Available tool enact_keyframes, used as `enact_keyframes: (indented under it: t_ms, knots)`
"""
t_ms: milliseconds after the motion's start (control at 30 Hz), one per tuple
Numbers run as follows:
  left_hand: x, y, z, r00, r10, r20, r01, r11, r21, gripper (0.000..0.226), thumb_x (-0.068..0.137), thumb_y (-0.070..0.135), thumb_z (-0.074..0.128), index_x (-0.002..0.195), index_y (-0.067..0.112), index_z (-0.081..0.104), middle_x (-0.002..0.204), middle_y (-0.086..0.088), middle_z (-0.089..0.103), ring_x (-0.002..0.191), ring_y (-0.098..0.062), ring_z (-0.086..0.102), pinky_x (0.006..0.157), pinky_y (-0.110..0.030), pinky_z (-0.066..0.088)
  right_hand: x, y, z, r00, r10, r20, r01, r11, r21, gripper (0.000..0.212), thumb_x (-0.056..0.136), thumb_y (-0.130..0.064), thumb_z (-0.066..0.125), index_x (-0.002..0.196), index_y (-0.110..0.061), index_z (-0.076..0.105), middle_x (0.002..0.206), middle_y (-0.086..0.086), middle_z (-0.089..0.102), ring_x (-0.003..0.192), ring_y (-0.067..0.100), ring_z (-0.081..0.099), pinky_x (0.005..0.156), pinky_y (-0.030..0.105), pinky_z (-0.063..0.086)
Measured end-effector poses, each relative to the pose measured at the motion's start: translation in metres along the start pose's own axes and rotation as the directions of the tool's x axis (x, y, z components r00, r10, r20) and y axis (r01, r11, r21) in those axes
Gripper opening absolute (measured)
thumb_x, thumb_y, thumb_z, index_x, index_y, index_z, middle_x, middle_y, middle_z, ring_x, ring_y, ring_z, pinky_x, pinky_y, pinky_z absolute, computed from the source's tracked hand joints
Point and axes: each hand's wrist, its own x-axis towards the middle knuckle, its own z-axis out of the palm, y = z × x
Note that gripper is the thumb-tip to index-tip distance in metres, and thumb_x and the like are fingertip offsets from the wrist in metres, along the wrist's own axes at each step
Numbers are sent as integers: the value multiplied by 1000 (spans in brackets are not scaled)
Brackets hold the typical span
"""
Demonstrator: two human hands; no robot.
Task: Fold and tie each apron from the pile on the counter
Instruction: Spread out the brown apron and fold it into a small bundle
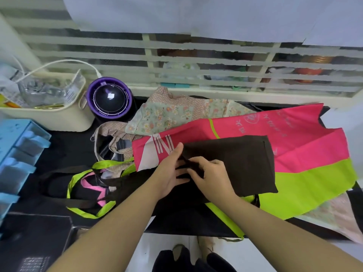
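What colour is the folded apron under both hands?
The folded apron is dark brown, almost black; the head view shows it.

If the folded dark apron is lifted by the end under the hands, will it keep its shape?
Probably not: the dark apron is thin cloth lying flat in soft folds, so lifted from the end under the left hand and right hand it would likely sag and unfold. It may also slide on the smooth pink and green apron beneath.

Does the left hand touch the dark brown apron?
Touching. The head view shows the left hand resting flat on the dark brown apron, no gap between.
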Motion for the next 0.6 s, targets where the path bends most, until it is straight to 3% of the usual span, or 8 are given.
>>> enact_keyframes:
  t_ms: [100, 167, 300, 367, 467, 533, 600]
  knots:
    - [5, -1, 3, 996, 50, -80, -38, 989, 142, 25, 96, 33, 54, 116, 20, 60, 111, -3, 68, 103, -21, 64, 77, -36, 55, -3, 6, -6, 991, -36, 131, 47, 996, -82, 54, 85, -57, 54, 130, -27, 53, 73, -16, 49, 79, 7, 55, 98, 19, 23]
    - [9, -3, 5, 989, 82, -123, -49, 967, 249, 21, 98, 25, 52, 115, 19, 62, 108, -4, 70, 102, -21, 65, 85, -42, 55, -7, 13, -14, 985, -77, 152, 90, 993, -81, 64, 77, -69, 45, 125, -30, 56, 71, -19, 47, 75, 3, 48, 97, 24, 30]
    - [11, -8, 11, 980, 145, -139, -80, 915, 395, 16, 99, 20, 49, 97, 26, 64, 101, -3, 71, 98, -22, 66, 93, -46, 52, -18, 42, -31, 980, -99, -173, 75, 987, -140, 46, 80, -55, 55, 110, -23, 67, 93, -8, 61, 90, 15, 54, 88, 36, 39]
    - [13, -9, 15, 973, 190, -135, -112, 889, 445, 15, 99, 21, 49, 96, 29, 61, 103, 0, 69, 100, -20, 65, 95, -43, 50, -22, 67, -42, 960, -4, -281, -55, 978, -203, 43, 81, -45, 53, 112, -17, 67, 106, 3, 61, 102, 26, 56, 91, 42, 41]
    - [14, -10, 18, 959, 255, -123, -158, 841, 517, 12, 99, 21, 50, 98, 30, 58, 106, 2, 68, 101, -17, 63, 97, -41, 49, -33, 107, -60, 938, 101, -332, -192, 948, -254, 44, 84, -35, 55, 120, -11, 63, 122, 14, 56, 113, 35, 51, 97, 46, 39]
    - [14, -9, 19, 951, 280, -129, -167, 820, 548, 10, 99, 21, 50, 102, 26, 58, 104, 2, 67, 99, -16, 63, 95, -39, 49, -38, 120, -69, 917, 221, -331, -282, 948, -147, 46, 85, -26, 67, 127, -11, 57, 125, 12, 52, 117, 31, 46, 99, 42, 37]
    - [13, -9, 22, 947, 287, -146, -165, 822, 545, 8, 98, 22, 51, 105, 22, 56, 103, 1, 67, 98, -16, 63, 93, -37, 50, -44, 120, -76, 857, 415, -307, -399, 910, 118, 55, 83, -23, 73, 132, -11, 52, 118, 3, 51, 111, 22, 48, 94, 34, 41]
